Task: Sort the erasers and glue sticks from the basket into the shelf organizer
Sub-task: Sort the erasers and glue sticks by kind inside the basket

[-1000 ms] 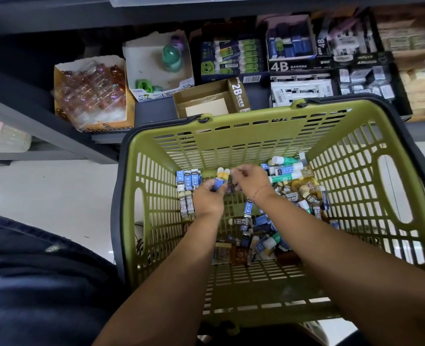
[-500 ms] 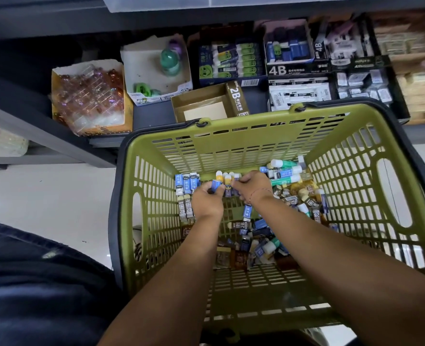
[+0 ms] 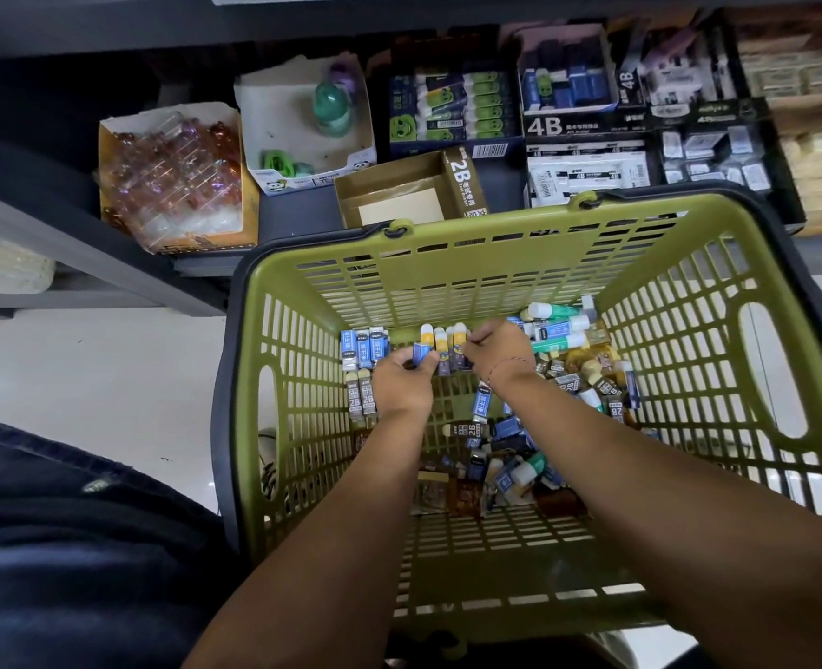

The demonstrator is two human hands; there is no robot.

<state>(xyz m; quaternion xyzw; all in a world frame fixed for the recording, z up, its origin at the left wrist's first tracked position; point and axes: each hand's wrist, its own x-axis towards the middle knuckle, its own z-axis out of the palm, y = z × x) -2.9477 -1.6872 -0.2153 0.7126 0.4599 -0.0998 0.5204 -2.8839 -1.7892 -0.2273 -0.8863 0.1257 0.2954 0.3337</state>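
Both hands have barely shifted over the last second, staying close together at the far end of the green basket (image 3: 447, 272). On the left hand (image 3: 401, 381) the fingers are curled, and thumb and fingertips pinch a blue eraser (image 3: 422, 353) just beside the right hand (image 3: 498, 352). On the right hand the fingers bend down onto a standing row of yellow-banded erasers (image 3: 447, 338); whether they grip one cannot be told. Lined against the basket wall just left of the left hand are blue-sleeved erasers (image 3: 364, 347), with grey 2B erasers (image 3: 360, 400) nearer the person. Glue sticks (image 3: 561, 328) lie just right of the right hand. A loose heap (image 3: 500, 465) of erasers sits between the forearms. Beyond both hands, on the shelf (image 3: 298, 219), stands an open 2B box (image 3: 399, 195).
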